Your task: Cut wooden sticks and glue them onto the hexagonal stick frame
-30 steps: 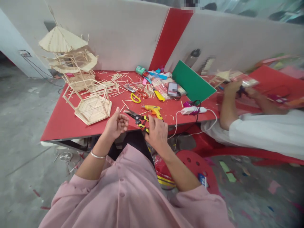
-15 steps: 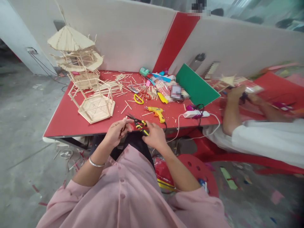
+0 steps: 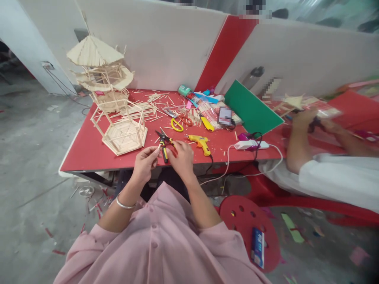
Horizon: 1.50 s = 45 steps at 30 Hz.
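Observation:
My right hand [image 3: 181, 156] grips black-and-yellow cutting pliers [image 3: 164, 144] at the near edge of the red table [image 3: 89, 152], jaws pointing away from me. My left hand [image 3: 145, 162] is closed in a pinch on a thin wooden stick [image 3: 158, 149] held up to the pliers. A hexagonal stick frame [image 3: 122, 132] sits on the table just left of my hands. Behind it stands a stick-built pagoda tower [image 3: 99, 73]. A yellow glue gun [image 3: 201, 142] lies to the right of my right hand.
Loose sticks [image 3: 142, 108], yellow scissors [image 3: 177, 125], tubes and packets litter the table's middle. A green board [image 3: 251, 110] leans at the back. A white power strip [image 3: 251, 145] trails cables. Another person's arms [image 3: 299, 146] work at the right. A red stool [image 3: 251, 232] stands beside my right leg.
My hands have come closer together over the table edge. The pliers have turned from lying sideways to pointing away from me, and the left fingers have closed on a stick beside them.

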Tool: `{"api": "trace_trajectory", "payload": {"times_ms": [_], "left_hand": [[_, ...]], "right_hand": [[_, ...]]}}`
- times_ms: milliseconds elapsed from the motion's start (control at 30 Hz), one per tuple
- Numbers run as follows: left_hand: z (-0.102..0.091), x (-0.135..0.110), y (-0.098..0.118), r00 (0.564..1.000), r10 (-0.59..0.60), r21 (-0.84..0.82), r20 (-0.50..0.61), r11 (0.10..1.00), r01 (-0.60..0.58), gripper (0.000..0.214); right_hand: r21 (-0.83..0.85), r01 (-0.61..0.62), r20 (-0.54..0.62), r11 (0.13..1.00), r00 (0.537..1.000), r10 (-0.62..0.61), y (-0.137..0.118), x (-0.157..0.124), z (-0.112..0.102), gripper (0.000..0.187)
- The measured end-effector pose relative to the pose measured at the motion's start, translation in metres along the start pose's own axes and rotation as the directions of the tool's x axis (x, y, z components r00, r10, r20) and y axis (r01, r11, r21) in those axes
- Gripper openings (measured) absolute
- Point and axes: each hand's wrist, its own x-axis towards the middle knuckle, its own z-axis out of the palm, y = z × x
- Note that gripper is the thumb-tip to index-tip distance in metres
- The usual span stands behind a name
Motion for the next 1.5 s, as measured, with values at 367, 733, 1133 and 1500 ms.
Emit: {"api": "trace_trajectory", "payload": {"times_ms": [367,733,1133,1500], "left_hand": [[-0.006,0.017,-0.034,0.978,0.144,0.15,-0.149,0.981,-0.121,0.043],[-0.008,0.061,-0.044,0.993,0.103,0.218,0.056,0.97,-0.113,0.047],[-0.013,0.063,-0.051,0.98,0.176,0.202,0.098,0.96,-0.192,0.042],[-0.015,0.061,-0.049,0.974,0.192,0.214,0.12,0.953,-0.214,0.042]], "right_hand": [[0.176,0.041,-0.37,0.983,0.929,0.028,0.027,-0.021,0.031,0.032],[-0.015,-0.118,-0.148,0.993,0.982,0.114,0.037,0.005,0.04,0.022],[0.036,-0.064,-0.262,0.997,0.962,0.071,0.043,0.001,0.052,0.02],[0.025,-0.058,-0.38,0.998,0.923,0.064,0.044,-0.003,0.06,0.038]]}}
